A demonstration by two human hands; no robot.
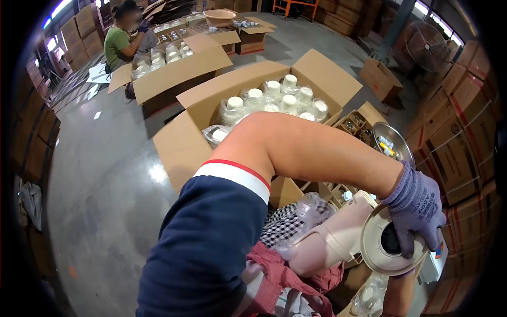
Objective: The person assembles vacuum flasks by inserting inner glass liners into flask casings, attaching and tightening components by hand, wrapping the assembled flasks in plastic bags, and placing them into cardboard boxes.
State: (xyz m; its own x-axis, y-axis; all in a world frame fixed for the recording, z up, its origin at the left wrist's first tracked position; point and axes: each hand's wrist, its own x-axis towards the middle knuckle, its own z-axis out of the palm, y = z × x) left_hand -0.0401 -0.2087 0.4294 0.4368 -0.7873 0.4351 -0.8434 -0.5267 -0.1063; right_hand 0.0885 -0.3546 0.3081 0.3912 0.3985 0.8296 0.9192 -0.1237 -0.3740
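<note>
A pale pink and cream thermos flask (327,238) lies tilted across my lap, its handle on the near side. At its right end a round cream base (372,243) with a dark opening in the middle faces me. My left arm reaches across the view, and my left hand (420,214), in a grey-purple knit glove, is closed over this base with fingers at the opening. Below the base my right forearm comes up; only a sliver of my gloved right hand (405,274) shows, its fingers hidden behind the base.
A large open carton (195,121) holds several plastic-wrapped cream parts. Beside it are a divided box (355,126) and a metal bowl (404,150) with small yellow and white pieces. Stacked cartons (459,142) line the right. A person (119,45) sits by more cartons at back left.
</note>
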